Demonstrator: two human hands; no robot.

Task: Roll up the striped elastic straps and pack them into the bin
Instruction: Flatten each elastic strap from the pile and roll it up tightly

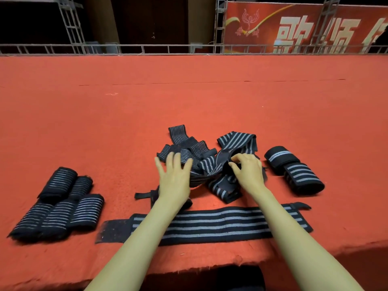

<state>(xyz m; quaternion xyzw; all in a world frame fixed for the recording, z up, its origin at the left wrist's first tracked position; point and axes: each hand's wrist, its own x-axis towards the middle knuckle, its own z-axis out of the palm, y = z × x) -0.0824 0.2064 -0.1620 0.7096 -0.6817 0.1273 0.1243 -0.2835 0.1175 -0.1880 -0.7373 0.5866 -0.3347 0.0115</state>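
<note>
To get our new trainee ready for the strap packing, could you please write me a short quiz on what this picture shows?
1. True or false: the left hand rests with fingers spread on the loose pile of unrolled straps.
2. How many rolled straps sit in the left group? A: three. B: five. C: eight.
3. Fill in: the flat strap lies stretched out near the ___ edge of the red surface.

Key: 1 true; 2 B; 3 front.
</note>
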